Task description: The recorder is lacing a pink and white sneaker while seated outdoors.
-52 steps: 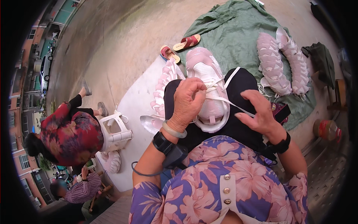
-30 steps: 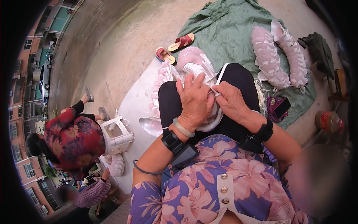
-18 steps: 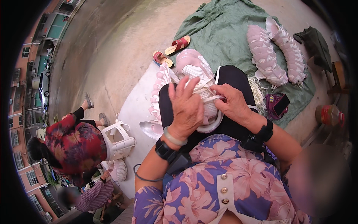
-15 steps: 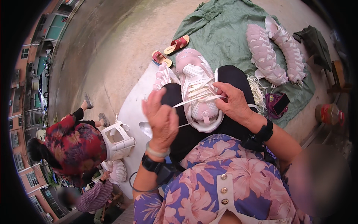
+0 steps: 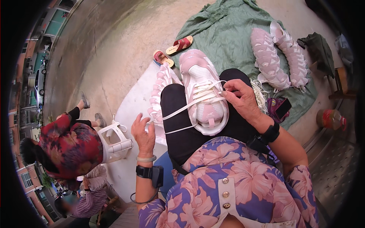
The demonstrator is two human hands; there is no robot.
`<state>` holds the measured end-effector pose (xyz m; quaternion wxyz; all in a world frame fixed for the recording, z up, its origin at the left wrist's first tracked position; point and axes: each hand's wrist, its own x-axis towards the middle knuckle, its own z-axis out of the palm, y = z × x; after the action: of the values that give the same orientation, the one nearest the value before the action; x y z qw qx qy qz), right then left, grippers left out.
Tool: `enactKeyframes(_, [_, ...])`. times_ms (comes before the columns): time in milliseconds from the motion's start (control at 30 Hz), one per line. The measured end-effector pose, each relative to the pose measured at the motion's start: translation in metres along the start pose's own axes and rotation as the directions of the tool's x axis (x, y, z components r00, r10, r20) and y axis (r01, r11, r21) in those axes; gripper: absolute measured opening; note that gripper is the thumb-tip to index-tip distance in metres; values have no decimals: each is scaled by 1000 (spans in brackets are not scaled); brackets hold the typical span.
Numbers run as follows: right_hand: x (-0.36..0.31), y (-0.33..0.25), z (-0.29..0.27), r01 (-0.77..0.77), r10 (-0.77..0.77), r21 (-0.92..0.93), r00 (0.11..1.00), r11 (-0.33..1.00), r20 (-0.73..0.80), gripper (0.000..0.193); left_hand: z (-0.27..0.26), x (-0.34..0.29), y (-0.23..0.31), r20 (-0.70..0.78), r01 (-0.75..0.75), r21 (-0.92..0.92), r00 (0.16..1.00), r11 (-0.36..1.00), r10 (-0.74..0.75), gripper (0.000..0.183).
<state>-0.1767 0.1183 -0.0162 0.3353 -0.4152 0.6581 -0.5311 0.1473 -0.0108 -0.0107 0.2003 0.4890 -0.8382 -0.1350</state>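
A pink and white sneaker (image 5: 207,115) lies across my thighs, its toe pointing away from me. White shoelace (image 5: 178,111) crosses its tongue, and two lengths trail left over my dark trouser leg. My right hand (image 5: 244,102) is at the sneaker's right eyelet edge, thumb and forefinger pinched on the lace, which arcs up beside the fingertips. Off to the left, clear of the sneaker, my left hand (image 5: 143,136) is raised with its fingers apart and slightly bent. I see nothing held in it.
Stacked pink shoe uppers (image 5: 270,60) lie on a green cloth (image 5: 224,32), with more uppers (image 5: 156,97) beside my left knee. White laces (image 5: 259,91) and a phone (image 5: 283,108) lie right. Red sandals (image 5: 179,45) are ahead; two people sit left near a white stool (image 5: 116,141).
My left hand has moved left and down, away from the sneaker, and its fingers have parted. The lace trails over my left thigh. My right hand has shifted slightly up along the eyelets.
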Motion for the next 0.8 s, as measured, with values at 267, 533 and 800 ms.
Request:
enactKeyframes(267, [23,-26,4,-211,148,499,975,840,165,35,27,49,112,141,-299,-494,899,816,414,39])
enactKeyframes(533, [28,-18,-2,-215,188,122,962,969,199,13,36,52,124,196,-391,-383,851,837,487,36])
enactKeyframes(800, [33,-22,5,-339,294,222,932,914,211,13,40,51,121,188,-375,-396,860,838,473,35])
